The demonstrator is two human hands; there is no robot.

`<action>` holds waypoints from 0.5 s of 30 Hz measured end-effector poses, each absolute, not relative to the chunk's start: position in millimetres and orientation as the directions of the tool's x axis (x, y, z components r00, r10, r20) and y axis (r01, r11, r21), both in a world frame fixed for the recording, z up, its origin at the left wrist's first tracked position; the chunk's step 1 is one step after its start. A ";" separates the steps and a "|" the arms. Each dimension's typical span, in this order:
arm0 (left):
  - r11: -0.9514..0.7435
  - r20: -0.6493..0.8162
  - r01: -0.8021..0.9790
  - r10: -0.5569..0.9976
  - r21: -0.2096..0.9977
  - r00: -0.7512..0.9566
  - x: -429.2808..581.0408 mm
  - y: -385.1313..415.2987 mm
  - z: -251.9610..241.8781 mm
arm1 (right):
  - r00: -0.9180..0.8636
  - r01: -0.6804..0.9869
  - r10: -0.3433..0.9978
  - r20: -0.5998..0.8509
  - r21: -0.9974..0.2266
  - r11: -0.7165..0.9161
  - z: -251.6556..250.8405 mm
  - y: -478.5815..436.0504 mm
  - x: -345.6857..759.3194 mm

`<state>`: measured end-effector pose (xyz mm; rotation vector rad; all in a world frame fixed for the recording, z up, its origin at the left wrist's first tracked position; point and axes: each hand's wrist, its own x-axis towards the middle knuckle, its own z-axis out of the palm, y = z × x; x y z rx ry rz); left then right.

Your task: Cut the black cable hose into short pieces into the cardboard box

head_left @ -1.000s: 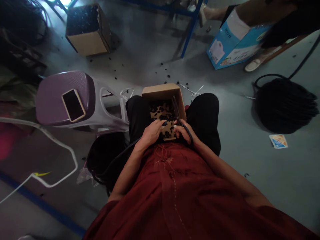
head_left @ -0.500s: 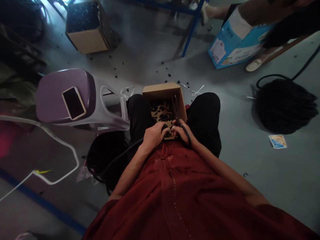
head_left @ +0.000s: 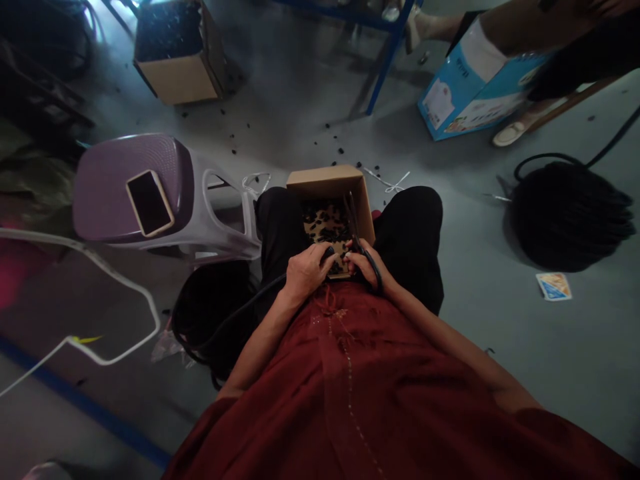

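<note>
My left hand [head_left: 307, 270] is shut on a thin black cable [head_left: 250, 303], its end over a small cardboard box [head_left: 325, 183] resting on my black-clad lap. The box holds many short black cable pieces [head_left: 325, 227]. My right hand [head_left: 364, 268] grips black-handled scissors [head_left: 354, 220], their blades pointing up over the box's right side. Both hands sit close together at the box's near edge. The cable runs down past my left thigh to a black coil [head_left: 210, 313] on the floor, partly hidden by my leg.
A purple plastic stool [head_left: 130, 180] with a phone [head_left: 149, 203] stands at my left. Black bits [head_left: 300, 140] litter the grey floor. Ahead stands a filled cardboard box [head_left: 180, 77]. A co-worker's leg [head_left: 520, 33] crosses a blue carton [head_left: 475, 87]. A large black coil [head_left: 567, 217] lies right.
Both hands have drawn back toward my body, uncovering more of the box's contents. The scissors now stand more upright. The view has shifted slightly.
</note>
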<state>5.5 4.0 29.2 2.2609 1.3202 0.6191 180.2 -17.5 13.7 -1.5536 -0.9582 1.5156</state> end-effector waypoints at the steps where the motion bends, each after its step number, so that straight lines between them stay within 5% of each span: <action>1: -0.451 0.178 0.675 0.883 0.585 0.435 5.0 3.7 29.6 | 0.017 0.003 0.898 -0.440 -0.898 -0.440 13.9 -17.5 180.0; 15: -0.518 0.360 0.532 0.853 0.670 0.378 -1.2 -4.0 47.2 | 0.009 -0.018 0.894 -0.447 -0.894 -0.447 11.5 -18.9 178.7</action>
